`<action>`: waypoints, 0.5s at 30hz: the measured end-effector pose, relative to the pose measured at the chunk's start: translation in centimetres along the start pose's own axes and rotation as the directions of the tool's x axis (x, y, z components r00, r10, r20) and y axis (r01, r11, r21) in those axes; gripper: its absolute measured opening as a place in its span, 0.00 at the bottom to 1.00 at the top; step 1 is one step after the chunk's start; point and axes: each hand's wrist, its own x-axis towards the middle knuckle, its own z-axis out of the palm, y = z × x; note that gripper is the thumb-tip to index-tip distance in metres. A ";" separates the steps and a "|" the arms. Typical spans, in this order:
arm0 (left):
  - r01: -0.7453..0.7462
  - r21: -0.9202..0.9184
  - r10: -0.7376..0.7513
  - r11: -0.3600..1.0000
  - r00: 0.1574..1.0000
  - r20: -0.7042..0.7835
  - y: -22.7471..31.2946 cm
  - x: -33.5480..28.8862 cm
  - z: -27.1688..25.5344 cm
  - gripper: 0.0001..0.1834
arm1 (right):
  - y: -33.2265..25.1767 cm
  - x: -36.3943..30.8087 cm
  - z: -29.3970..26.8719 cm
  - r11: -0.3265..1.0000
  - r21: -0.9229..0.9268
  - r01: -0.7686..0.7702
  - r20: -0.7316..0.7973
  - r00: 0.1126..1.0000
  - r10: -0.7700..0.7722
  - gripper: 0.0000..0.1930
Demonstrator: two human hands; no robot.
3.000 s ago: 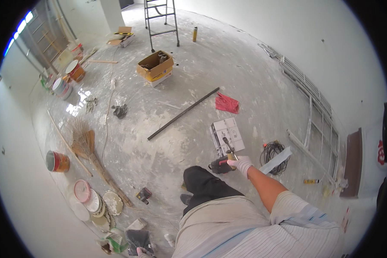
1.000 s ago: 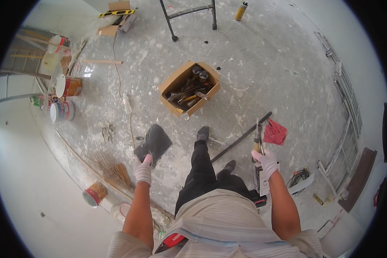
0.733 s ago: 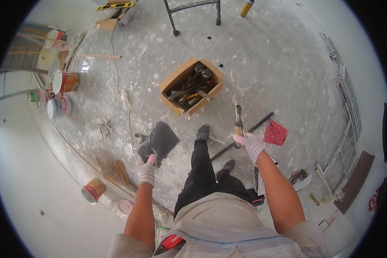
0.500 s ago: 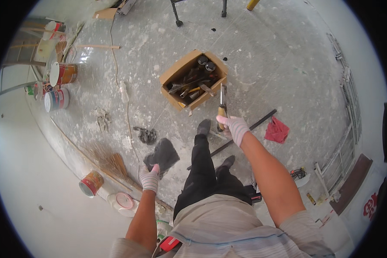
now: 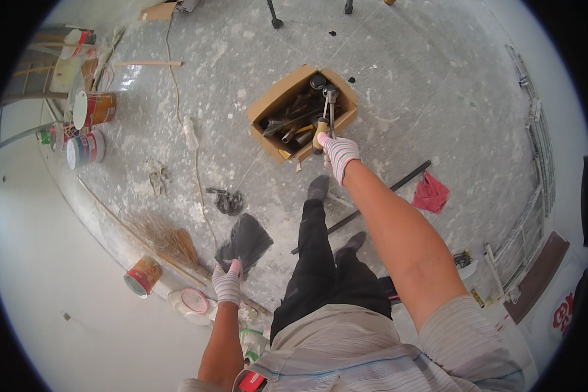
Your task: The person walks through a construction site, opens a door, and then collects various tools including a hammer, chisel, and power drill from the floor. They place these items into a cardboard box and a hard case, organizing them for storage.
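Observation:
My right hand (image 5: 340,155), in a striped knit glove, is closed around a tool with a tan handle (image 5: 319,135) and bright metal shafts. Its exact kind is unclear. The metal end reaches over the near right side of an open cardboard box (image 5: 277,93), which holds several hand tools and two dark round-topped cans. Lower left, my left hand (image 5: 227,284), gloved alike, pinches the edge of a black plastic bag (image 5: 247,236). This thin bag hangs spread out beyond the fingers, apart from the box.
A dark bar (image 5: 398,186) lies across the floor by my feet, with a red cloth (image 5: 431,193) beside it. Crumpled black plastic (image 5: 227,202), a broom (image 5: 166,242) and paint buckets (image 5: 85,150) are at left. Metal frames (image 5: 536,144) line the right wall.
My right hand has moved forward and left with the tool, bringing its metal end over the box. My left hand still holds the bag. The whole view has shifted slightly.

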 end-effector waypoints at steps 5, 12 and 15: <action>-0.041 0.066 0.039 0.997 0.999 0.029 0.7 1.2 0.7 0.21 | 0.5 0.9 0.8 0.998 -0.062 0.020 -0.073 0.997 -0.025 0.11; -0.024 0.162 0.017 0.986 0.999 0.048 1.8 1.7 2.0 0.20 | 3.4 3.6 0.0 0.987 -0.156 0.048 -0.084 0.995 -0.062 0.11; -0.024 0.203 0.017 0.979 0.999 0.035 1.2 2.4 1.9 0.19 | 3.0 3.2 0.5 0.966 -0.239 0.100 -0.014 0.994 -0.106 0.14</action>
